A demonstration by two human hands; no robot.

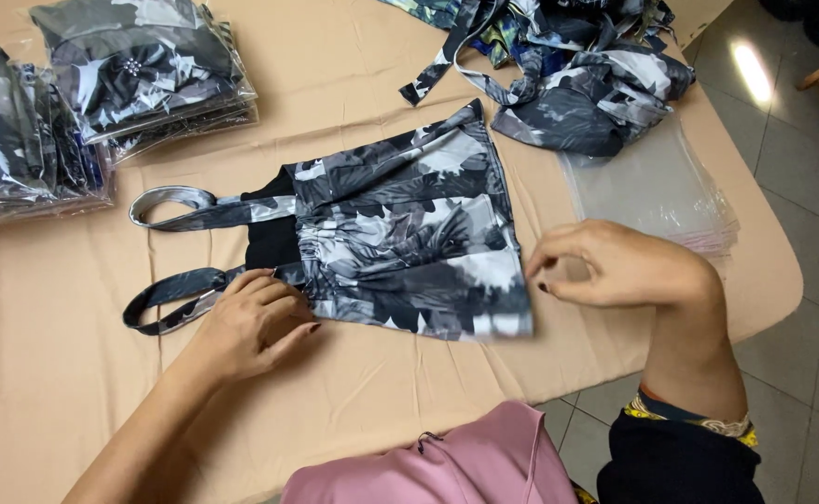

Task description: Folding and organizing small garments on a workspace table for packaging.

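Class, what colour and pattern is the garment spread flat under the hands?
Grey, black and white leafy print on the garment, best in the head view.

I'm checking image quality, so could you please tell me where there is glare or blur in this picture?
Head view: glare on the packed garments and a bright patch on the floor tiles; the right hand looks slightly motion-blurred, while the top is sharp.

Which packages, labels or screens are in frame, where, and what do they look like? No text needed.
Bagged garments: far left of the table, stack of clear glossy bags holding folded grey-black print fabric.
Second bagged stack: left edge, same clear bags, dark print inside.
Empty plastic bags: right side of the table, flat clear pile beyond the right hand.
No labels, signs or screens are visible.
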